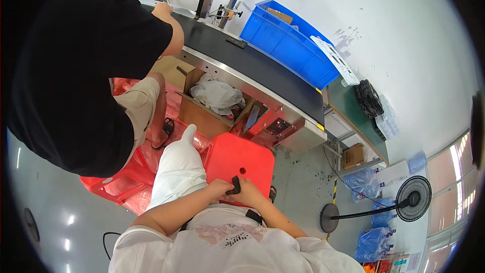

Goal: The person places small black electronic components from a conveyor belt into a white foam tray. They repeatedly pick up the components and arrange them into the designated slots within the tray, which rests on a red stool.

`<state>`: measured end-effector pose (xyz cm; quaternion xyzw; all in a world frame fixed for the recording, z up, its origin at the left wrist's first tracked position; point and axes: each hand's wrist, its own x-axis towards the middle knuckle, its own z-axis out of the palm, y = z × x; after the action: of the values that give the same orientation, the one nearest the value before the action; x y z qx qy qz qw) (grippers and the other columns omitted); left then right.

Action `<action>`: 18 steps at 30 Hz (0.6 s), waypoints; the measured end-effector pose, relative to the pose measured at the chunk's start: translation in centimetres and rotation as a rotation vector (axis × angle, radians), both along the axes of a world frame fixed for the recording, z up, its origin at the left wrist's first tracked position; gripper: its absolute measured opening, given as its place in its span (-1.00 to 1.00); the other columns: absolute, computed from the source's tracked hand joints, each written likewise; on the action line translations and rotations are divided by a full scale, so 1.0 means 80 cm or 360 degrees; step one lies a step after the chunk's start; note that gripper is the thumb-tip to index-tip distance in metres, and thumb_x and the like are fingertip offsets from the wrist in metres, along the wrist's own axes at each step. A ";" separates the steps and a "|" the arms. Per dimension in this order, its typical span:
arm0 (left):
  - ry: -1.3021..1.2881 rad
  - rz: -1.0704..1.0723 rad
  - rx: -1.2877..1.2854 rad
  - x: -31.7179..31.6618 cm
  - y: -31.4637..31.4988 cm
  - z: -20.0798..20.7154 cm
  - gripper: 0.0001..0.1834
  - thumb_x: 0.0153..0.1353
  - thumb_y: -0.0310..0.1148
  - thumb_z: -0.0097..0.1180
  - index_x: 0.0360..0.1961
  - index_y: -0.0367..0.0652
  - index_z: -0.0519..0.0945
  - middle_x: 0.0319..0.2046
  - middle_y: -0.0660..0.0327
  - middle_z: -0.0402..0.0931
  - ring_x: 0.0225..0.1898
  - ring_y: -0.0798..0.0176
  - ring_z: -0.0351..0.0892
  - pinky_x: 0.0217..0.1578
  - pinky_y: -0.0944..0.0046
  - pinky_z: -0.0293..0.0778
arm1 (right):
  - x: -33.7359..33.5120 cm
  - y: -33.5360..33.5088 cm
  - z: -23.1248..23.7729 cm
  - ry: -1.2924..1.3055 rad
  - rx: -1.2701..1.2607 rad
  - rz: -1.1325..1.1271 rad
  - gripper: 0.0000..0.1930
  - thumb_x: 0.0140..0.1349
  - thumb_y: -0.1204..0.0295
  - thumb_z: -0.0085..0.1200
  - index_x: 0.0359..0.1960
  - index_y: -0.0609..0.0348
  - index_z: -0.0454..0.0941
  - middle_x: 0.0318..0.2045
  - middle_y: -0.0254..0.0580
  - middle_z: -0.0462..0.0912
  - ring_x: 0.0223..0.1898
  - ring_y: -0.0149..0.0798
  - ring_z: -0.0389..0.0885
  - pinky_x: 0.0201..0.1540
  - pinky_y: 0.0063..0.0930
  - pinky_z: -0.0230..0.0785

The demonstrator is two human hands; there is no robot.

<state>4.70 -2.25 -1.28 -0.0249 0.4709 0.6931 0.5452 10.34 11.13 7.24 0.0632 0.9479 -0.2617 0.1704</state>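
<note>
Shirt (222, 245) closest, black piece (235, 185) just beyond

Left hand (219, 189) and right hand (248, 192) pinch it between them, by the near edge of the stool (240, 151). Probably light and fairly stiff, it should suit holding along its sides.

Your Head Camera Looks Down

The camera sits on your head and looks down over your white shirt (227, 247), which is very close. Your left hand (219, 189) and right hand (249, 193) are near, low in the middle. The black belt (268, 65) is farther off, up top. The view is very wide, so straight lines bend and the corners go dark.
</note>
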 end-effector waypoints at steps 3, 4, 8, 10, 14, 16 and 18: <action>-0.0008 -0.0030 0.0073 -0.007 -0.014 0.023 -0.77 0.21 -0.38 0.00 -0.27 -0.38 0.52 -0.39 0.06 0.54 -0.43 0.18 0.58 -0.35 0.24 0.58 | -0.011 -0.002 0.028 -0.0058 -0.0073 0.0074 -0.26 -0.27 0.05 0.36 -0.11 0.34 0.42 -0.24 0.12 0.52 -0.15 0.02 0.50 -0.13 -0.28 0.35; 0.0119 0.0054 0.0058 -0.013 -0.020 0.034 -0.76 0.21 -0.36 0.01 -0.27 -0.37 0.52 -0.39 0.06 0.54 -0.42 0.18 0.58 -0.37 0.24 0.57 | -0.019 -0.001 0.040 -0.0055 -0.0122 0.0102 -0.28 -0.26 0.05 0.36 -0.12 0.33 0.42 -0.25 0.09 0.53 -0.17 -0.01 0.52 -0.14 -0.30 0.35; 0.1307 0.0432 -0.0314 -0.058 -0.051 0.075 -0.71 0.20 -0.26 0.05 -0.22 -0.30 0.53 -0.37 0.11 0.56 -0.33 0.11 0.55 -0.34 0.15 0.49 | -0.064 0.026 0.086 0.0091 -0.0511 0.0020 -0.37 -0.21 0.11 0.35 -0.16 0.31 0.47 -0.30 -0.06 0.57 -0.24 -0.22 0.54 -0.18 -0.37 0.36; 0.2323 0.0680 -0.0712 -0.090 -0.072 0.092 -0.69 0.15 -0.22 0.07 -0.20 -0.25 0.54 -0.29 0.11 0.53 -0.22 0.04 0.49 -0.18 0.01 0.37 | -0.087 0.034 0.150 0.0200 -0.0425 -0.0093 -0.13 -0.19 0.10 0.36 0.13 0.35 0.26 -0.14 0.00 0.49 -0.12 -0.20 0.49 -0.05 -0.39 0.33; 0.2732 0.0446 -0.1710 -0.114 -0.078 0.101 -0.58 0.12 -0.06 0.03 -0.19 -0.20 0.58 -0.20 0.05 0.50 -0.08 0.01 0.41 0.00 -0.06 0.21 | -0.152 0.056 0.239 0.0286 -0.0843 -0.0273 -0.19 -0.01 0.19 0.22 0.24 0.27 0.10 -0.16 -0.08 0.45 -0.27 -0.32 0.50 -0.36 -0.50 0.39; 0.2418 -0.0193 -0.2070 -0.125 -0.068 0.091 -0.51 0.11 0.03 -0.01 -0.21 -0.19 0.60 -0.19 0.02 0.49 0.01 0.06 0.38 0.03 -0.03 0.19 | -0.189 0.064 0.272 0.0415 -0.0844 -0.0396 -0.21 0.04 0.19 0.14 0.23 0.36 0.08 -0.39 -0.22 0.49 -0.43 -0.37 0.50 -0.49 -0.57 0.36; 0.2327 -0.0265 -0.2032 -0.140 -0.063 0.094 -0.46 0.10 0.09 -0.05 -0.22 -0.19 0.61 -0.21 0.02 0.51 -0.02 0.05 0.41 0.00 -0.02 0.22 | -0.231 0.077 0.286 0.0561 -0.0695 -0.0529 -0.25 0.02 0.06 0.11 0.13 0.38 0.21 -0.46 -0.22 0.48 -0.53 -0.34 0.51 -0.58 -0.57 0.34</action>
<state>-6.47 -7.32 6.23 0.1539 0.9806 0.1111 0.0495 -8.12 17.32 30.15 0.1327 0.8610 -0.4899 -0.0318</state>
